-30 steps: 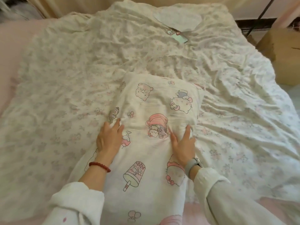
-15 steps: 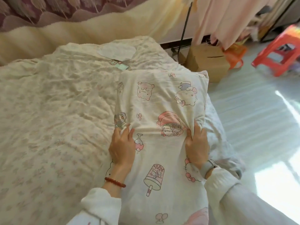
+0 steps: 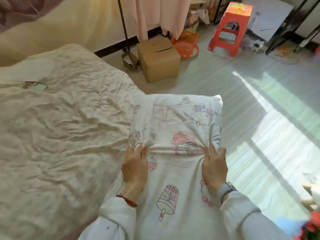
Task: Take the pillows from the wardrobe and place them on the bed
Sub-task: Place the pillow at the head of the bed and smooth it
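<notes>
Sunlit floor [image 3: 259, 104] lies to my right and the bed [image 3: 60, 135] with its crumpled floral sheet fills the left. I hold the pillow [image 3: 176, 135] out in front of me, its long axis running away from me, far end over the bed's right edge and partly over the floor. My left hand [image 3: 135, 167] pinches a fold of the cover on the left side; my right hand [image 3: 214, 168] grips bunched cloth on the right side, fingers closed on the fabric. Left of the pillow the sheet is open, apart from a small phone-like thing [image 3: 40, 87] near the far end. Beyond the bed's corner a box [image 3: 158, 59] stands on the floor, with a red stool [image 3: 230, 30] farther right and a pink curtain [image 3: 155, 14] behind.
</notes>
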Demonstrator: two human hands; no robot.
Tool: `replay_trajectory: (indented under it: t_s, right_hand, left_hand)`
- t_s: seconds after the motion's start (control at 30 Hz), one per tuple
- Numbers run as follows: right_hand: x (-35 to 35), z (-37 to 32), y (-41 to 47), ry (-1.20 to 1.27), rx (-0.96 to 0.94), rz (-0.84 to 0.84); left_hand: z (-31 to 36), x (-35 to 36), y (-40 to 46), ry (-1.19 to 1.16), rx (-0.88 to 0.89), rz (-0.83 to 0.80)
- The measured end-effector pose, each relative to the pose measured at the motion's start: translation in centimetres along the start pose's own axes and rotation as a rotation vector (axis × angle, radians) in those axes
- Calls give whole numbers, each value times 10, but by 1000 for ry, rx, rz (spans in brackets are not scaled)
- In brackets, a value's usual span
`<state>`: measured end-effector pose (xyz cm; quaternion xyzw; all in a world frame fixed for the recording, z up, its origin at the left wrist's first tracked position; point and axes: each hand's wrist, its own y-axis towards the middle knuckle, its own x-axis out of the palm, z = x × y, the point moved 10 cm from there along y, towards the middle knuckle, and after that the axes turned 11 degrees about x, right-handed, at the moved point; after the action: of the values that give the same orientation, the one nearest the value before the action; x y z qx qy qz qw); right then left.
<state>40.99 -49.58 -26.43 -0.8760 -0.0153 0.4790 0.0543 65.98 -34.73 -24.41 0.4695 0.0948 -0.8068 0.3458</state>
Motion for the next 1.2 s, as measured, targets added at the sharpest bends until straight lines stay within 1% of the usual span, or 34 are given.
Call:
replay_trajectory:
  t_s: [0.1, 0.23, 0.27, 0.33, 0.4, 0.47, 0.57, 0.63, 0.7, 0.8, 0.87, 0.9, 1.0, 1.1, 1.2]
  right_hand:
    - [-22, 30, 54, -22, 51, -19]
    - [-37, 34, 130, -1, 76, -37]
    - [-39, 28, 148, 8, 61, -32]
    - [-40, 13, 189, 21, 8, -21]
    - [-36, -4, 235, -5, -34, -31]
    - [-30, -18, 286, -23, -25, -36]
    - [-13, -40, 367, -14, 103, -107]
    - [0, -63, 415, -64, 153, -161]
    - [10, -92, 451, -104, 145, -185]
    - [28, -141, 485, -121, 95, -170]
    - [50, -183, 506, -153, 28, -178]
    - [63, -205, 518, -170, -2, -187]
    - [106, -281, 558, -182, -108, -220]
    - [154, -367, 601, -160, -236, -254]
    - [202, -463, 640, -116, -353, -286]
  left_hand:
    - [44, 43, 19, 6, -23, -59]
    - [89, 83, 70, -27, -35, -65]
    - [94, 91, 87, -30, -63, -58]
    - [92, 110, 127, -39, -192, -66]
    - [86, 136, 170, -46, -323, -137]
    - [89, 161, 216, -43, -349, -196]
    - [100, 187, 283, -114, -322, -142]
    - [106, 192, 322, -92, -311, -80]
    - [109, 188, 356, -59, -307, -21]
    - [111, 171, 401, -14, -283, 78]
    - [100, 158, 436, 3, -319, 144]
    - [92, 155, 454, 16, -342, 151]
    - [62, 148, 514, 83, -361, 157]
    - [29, 135, 578, 133, -388, 230]
    - [-5, 117, 644, 185, -469, 294]
